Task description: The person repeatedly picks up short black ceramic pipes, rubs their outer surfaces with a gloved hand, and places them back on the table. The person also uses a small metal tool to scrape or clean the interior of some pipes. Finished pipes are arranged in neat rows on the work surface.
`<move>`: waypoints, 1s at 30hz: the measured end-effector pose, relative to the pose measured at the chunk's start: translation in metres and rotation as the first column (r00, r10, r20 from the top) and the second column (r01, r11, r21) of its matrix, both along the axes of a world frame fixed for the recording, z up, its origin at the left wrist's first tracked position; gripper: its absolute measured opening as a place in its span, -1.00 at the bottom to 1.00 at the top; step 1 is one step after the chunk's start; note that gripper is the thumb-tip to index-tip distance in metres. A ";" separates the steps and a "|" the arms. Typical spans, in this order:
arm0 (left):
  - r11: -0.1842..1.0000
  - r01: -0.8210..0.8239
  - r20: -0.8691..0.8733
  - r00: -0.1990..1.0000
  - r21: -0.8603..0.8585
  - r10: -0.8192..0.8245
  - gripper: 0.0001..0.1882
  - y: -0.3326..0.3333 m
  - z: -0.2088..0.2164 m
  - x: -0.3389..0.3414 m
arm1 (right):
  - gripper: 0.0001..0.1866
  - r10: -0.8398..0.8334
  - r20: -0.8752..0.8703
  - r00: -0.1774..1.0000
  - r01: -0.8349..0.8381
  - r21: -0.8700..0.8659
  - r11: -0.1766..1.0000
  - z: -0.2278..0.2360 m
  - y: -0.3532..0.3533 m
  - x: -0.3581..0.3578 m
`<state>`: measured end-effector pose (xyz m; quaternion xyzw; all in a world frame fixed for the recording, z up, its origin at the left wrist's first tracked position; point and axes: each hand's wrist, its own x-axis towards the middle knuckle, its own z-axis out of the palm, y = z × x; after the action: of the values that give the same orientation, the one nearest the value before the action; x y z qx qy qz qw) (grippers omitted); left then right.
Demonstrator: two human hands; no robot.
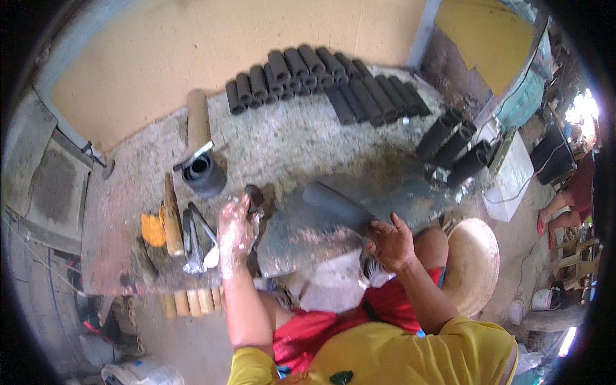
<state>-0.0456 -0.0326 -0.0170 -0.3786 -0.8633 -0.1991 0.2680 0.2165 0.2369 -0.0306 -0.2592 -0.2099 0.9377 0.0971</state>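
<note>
My right hand (393, 245) has its fingers at the near end of a dark grey tube (337, 204), with the thumb raised. The tube lies slanted over the dark-stained part of the table. Shiny, wet-looking or plastic-covered, my left hand (236, 232) is closed around a small dark lump (255, 195), whose kind I cannot make out. Left of that hand lie dark-handled tools (190, 237), a wooden stick (172, 218) and an orange cloth or sponge (153, 229). Behind it stands a round dark pot (205, 176) with a flat strip across its rim.
Many dark tubes (301, 67) are stacked along the table's back, and several more (459, 146) stand tilted at the right. A tan cylinder (197, 119) lies near the wall. A round pale basin (473, 266) is by my right knee. Another person's legs (559, 218) show at far right.
</note>
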 end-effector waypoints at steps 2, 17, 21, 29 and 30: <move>0.981 0.006 0.144 0.989 -0.194 0.022 -0.46 0.001 -0.011 0.010 | -0.45 -0.001 0.053 0.999 0.002 -0.026 1.000 -0.006 -0.007 0.026; 0.940 0.334 0.442 0.835 0.064 -0.327 -0.72 0.103 0.038 0.164 | -0.21 0.084 -0.111 0.990 -0.101 -0.164 0.981 -0.030 -0.021 0.053; 0.969 0.242 0.343 0.907 0.047 -0.243 -0.77 0.100 0.041 0.121 | -0.12 0.117 -0.035 0.992 -0.120 -0.075 0.990 -0.032 -0.022 0.054; 0.943 0.333 0.434 0.849 0.005 -0.302 -0.79 0.107 0.025 0.175 | 0.12 0.253 0.033 0.967 -0.254 0.200 0.946 -0.037 -0.023 0.052; 0.955 0.292 0.449 0.861 -0.051 -0.239 -0.79 0.105 0.026 0.162 | 0.12 0.256 0.010 0.967 -0.251 0.230 0.940 -0.039 -0.024 0.053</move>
<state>0.1166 0.0725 0.0089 -0.4546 -0.8508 -0.2632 0.0144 0.2694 0.2126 -0.0693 -0.2075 -0.3473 0.9145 0.0068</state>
